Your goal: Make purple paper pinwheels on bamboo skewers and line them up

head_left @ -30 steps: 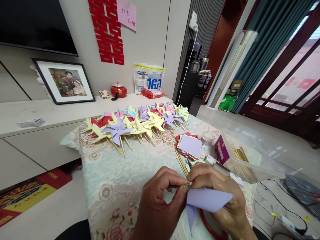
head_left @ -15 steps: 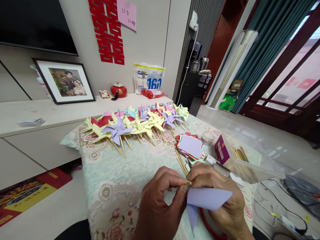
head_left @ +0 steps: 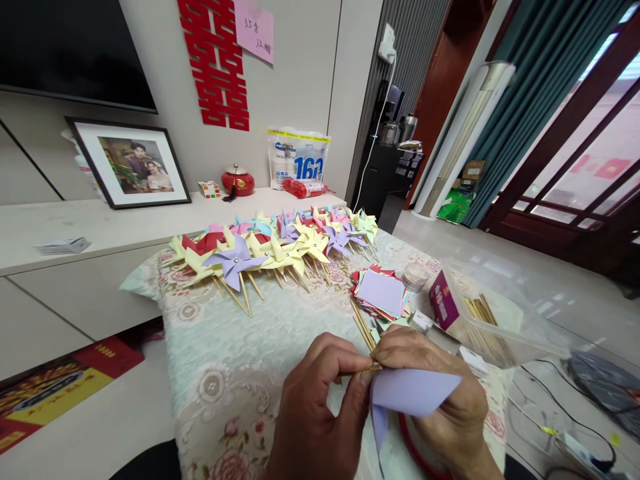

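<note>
My left hand [head_left: 315, 410] and my right hand [head_left: 440, 400] meet low in the view over the table's near edge. Together they pinch a lilac paper pinwheel [head_left: 407, 393] at its centre, where the tip of a thin wooden stick [head_left: 375, 366] shows between the fingertips. My right hand grips the folded lilac paper from behind, and my left thumb and forefinger press on the stick end. A stack of coloured paper squares [head_left: 381, 292], lilac on top, lies just beyond the hands, with loose sticks [head_left: 361, 324] beside it.
Several finished pinwheels [head_left: 273, 248] lie in a row across the far side of the floral tablecloth [head_left: 235, 360]. A clear plastic box [head_left: 493, 313] of sticks, a purple carton [head_left: 443, 298] and a small round jar [head_left: 416, 275] sit at right. Cables [head_left: 560, 407] lie on the floor at right.
Both hands stay together in the same place. The lilac paper has shifted slightly up and left in the right hand's grip.
</note>
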Motion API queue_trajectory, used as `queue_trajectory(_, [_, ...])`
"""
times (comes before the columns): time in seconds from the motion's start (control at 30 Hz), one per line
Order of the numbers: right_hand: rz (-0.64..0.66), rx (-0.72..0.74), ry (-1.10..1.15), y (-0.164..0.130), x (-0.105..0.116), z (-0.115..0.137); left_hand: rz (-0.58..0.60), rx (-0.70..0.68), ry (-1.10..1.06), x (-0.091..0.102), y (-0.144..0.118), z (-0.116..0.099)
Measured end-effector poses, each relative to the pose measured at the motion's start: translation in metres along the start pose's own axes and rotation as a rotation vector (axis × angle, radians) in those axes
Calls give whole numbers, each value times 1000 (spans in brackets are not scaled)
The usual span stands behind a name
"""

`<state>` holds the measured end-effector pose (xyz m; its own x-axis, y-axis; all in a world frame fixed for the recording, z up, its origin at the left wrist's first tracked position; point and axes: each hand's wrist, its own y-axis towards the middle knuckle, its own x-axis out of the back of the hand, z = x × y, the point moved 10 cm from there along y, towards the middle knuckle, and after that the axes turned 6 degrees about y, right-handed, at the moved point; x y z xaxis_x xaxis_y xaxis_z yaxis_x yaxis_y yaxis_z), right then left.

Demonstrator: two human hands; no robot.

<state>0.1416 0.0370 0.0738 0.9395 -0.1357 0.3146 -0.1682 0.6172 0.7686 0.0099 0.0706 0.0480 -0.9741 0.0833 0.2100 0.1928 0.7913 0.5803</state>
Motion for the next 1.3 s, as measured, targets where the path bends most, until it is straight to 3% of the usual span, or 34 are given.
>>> queue_trajectory(0.23, [11,-23,-18,6,-3,3,58,1,50,-4,-4,0])
queue_trajectory(0.9, [-43,-43,-38,1,-4,-3,39,39,92,-9,-9,4])
queue_trajectory(1.13, [-5,-38,-87,1,-5,-4,53,-5,135,-11,-12,0])
queue_trajectory(1.3, [36,-63,-91,-1,-7,-13,68,47,102,-14,-14,12])
